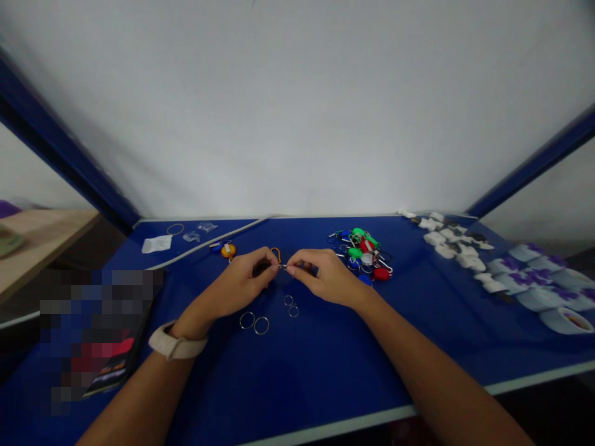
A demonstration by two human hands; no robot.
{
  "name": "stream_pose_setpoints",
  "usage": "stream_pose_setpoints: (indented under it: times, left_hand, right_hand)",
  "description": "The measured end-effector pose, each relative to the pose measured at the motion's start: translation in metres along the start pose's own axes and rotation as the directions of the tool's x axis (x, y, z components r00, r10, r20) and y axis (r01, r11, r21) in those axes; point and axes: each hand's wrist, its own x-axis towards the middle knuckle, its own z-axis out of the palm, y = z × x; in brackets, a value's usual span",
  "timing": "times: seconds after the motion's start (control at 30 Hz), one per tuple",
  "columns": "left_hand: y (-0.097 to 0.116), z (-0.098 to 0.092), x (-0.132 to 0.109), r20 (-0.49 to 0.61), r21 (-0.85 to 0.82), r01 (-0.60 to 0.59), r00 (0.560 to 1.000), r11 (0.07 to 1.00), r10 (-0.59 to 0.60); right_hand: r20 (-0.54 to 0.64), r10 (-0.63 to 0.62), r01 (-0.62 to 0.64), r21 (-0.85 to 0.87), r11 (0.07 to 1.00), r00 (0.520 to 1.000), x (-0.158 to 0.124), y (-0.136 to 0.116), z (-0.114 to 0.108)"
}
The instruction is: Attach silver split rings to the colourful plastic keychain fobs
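My left hand (251, 272) and my right hand (325, 275) meet over the middle of the blue table, both pinched on a small silvery metal piece (282, 266). Its exact kind is too small to make out. An orange carabiner clip (276, 254) shows just behind the fingertips; whether it is joined to the metal piece I cannot tell. Below my hands lie two larger split rings (261, 325) and two smaller rings (294, 311). Behind my left hand rests an orange badge reel (228, 250), beside a blue one (216, 246).
Several coloured reels with clips (367, 254) lie piled to the right. Farther right are white-wrapped pieces (458, 241) and white cups with purple bits (539, 298). A pale cable (214, 240), plastic scraps (191, 236), a white paper (157, 244) and a dark pouch (144, 303) occupy the left.
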Motion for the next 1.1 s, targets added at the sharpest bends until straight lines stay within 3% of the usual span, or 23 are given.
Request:
stream_pose_setpoints:
  times: [0.33, 0.6, 0.83, 1.1]
  left_hand:
    - [-0.003, 0.003, 0.003, -0.060, 0.110, -0.091, 0.993, 0.990, 0.098]
    - [-0.006, 0.004, 0.002, -0.074, 0.155, -0.132, 0.987, 0.979, 0.145]
    - [-0.011, 0.008, 0.003, -0.059, 0.157, -0.177, 0.980, 0.972, 0.188]
    - [-0.010, 0.011, 0.003, -0.056, 0.207, -0.236, 0.966, 0.950, 0.252]
  right_hand:
    - [0.076, -0.028, 0.027, 0.015, 1.000, 0.997, -0.001, -0.003, 0.000]
    - [0.061, -0.061, 0.069, -0.150, 0.986, 0.996, 0.000, -0.007, 0.003]
    - [0.036, -0.011, 0.020, -0.236, 0.971, 0.999, 0.000, -0.006, 0.007]
    - [0.038, 0.111, -0.104, -0.142, 0.984, 0.993, 0.001, -0.010, 0.011]
